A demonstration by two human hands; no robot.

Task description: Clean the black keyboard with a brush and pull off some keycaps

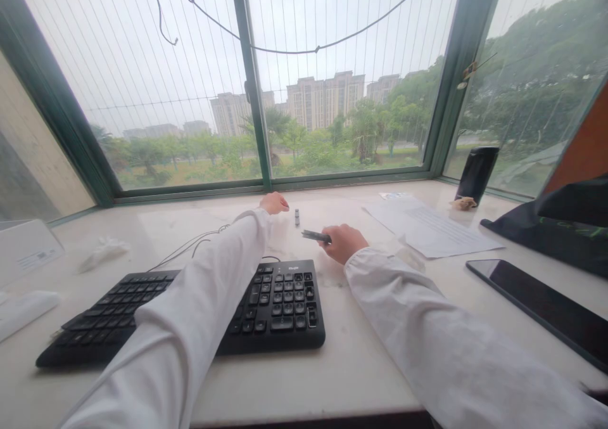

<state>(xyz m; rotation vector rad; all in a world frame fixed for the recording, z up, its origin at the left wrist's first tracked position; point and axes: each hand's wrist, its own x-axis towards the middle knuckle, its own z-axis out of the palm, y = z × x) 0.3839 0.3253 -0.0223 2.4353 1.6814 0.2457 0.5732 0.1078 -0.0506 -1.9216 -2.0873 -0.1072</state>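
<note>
My left hand [274, 203] reaches far over the white sill-top desk, its fingers curled in; what they hold, if anything, I cannot make out. A small dark upright piece [297, 217] stands just right of that hand, apart from it. My right hand [342, 243] is closed on a flat dark grey oblong object [315, 236] that sticks out to the left. Both arms wear white sleeves. My left forearm lies across a black keyboard [280, 302].
A thin cable [190, 245] runs behind the keyboard. Printed paper [427, 226], a black cylinder [476, 174], a dark tablet [546, 305] and a black bag [551, 229] lie to the right. A crumpled tissue [102, 251] and white boxes [23, 251] sit left. Windows stand behind.
</note>
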